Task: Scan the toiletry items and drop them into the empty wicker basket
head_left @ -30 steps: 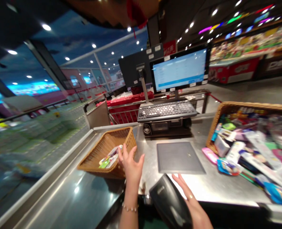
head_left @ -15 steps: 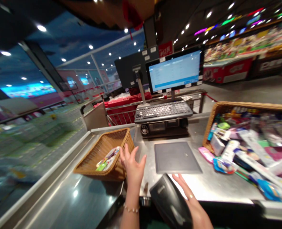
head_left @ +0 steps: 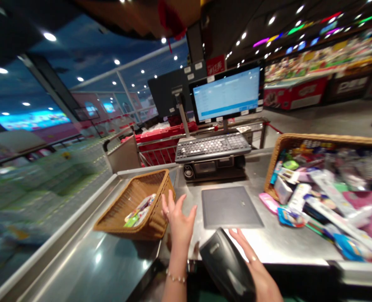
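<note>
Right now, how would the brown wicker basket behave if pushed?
Probably light but stiff: the brown wicker basket holds only a few small packets. On the smooth steel counter, it would likely slide rather than tip.

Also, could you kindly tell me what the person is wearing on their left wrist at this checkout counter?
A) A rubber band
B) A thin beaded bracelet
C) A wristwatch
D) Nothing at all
B: a thin beaded bracelet circles the wrist just below the open left hand.
</note>
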Tool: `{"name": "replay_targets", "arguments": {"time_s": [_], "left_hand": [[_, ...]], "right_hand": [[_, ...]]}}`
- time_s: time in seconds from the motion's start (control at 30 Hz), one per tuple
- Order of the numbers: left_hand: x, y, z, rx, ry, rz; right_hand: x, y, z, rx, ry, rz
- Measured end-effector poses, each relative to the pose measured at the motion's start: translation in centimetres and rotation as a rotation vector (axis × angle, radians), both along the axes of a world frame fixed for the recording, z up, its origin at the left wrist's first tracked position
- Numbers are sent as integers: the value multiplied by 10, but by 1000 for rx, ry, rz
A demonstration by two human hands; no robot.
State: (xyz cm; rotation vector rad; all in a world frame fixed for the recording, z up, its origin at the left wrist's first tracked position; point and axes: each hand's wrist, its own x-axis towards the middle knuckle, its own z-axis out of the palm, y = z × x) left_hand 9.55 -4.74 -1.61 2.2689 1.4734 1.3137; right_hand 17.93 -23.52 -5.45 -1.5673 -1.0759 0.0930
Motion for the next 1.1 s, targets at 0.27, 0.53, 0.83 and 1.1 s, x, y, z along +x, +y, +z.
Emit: {"name": "replay_targets", "arguments": {"time_s": [0.27,0.53,0.83,1.1], "left_hand": [[9,-7,1,-36,-21,-22],[11,-1,-12,-21,6,-90],[17,-4,-11,9,50,-96],[23,-8,-10,-27,21,-114]], "right_hand": [[3,-2,7,-37,45,26],[19,-9,6,-112,25,65],[22,-13,-2,-109,-3,54],[29,-19,-4,-127,52,78]]}}
